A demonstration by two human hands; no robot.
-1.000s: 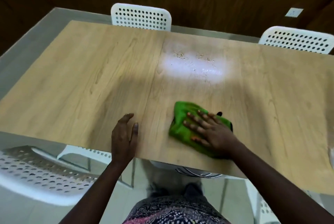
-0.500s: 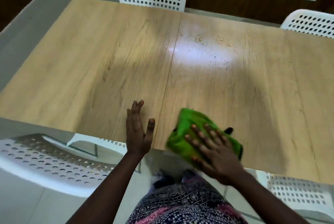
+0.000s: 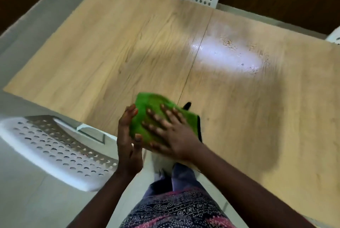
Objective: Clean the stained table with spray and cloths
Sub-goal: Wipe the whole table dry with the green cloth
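A: Where was the green cloth (image 3: 154,101)?
B: At the table's (image 3: 110,53) near edge. Your right hand (image 3: 173,135) lay flat on it, fingers spread.
A: Left hand (image 3: 127,135)?
B: Cupped against the cloth's left side. Pinching or just touching, couldn't tell. Crumbs (image 3: 230,43) sat far right.

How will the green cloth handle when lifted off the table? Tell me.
Probably floppy: the green cloth lies bunched in soft folds under the flat right hand. Likely light: it overhangs the near edge of the table, with only the left hand cupped against its side. It shouldn't roll or tip, just droop.
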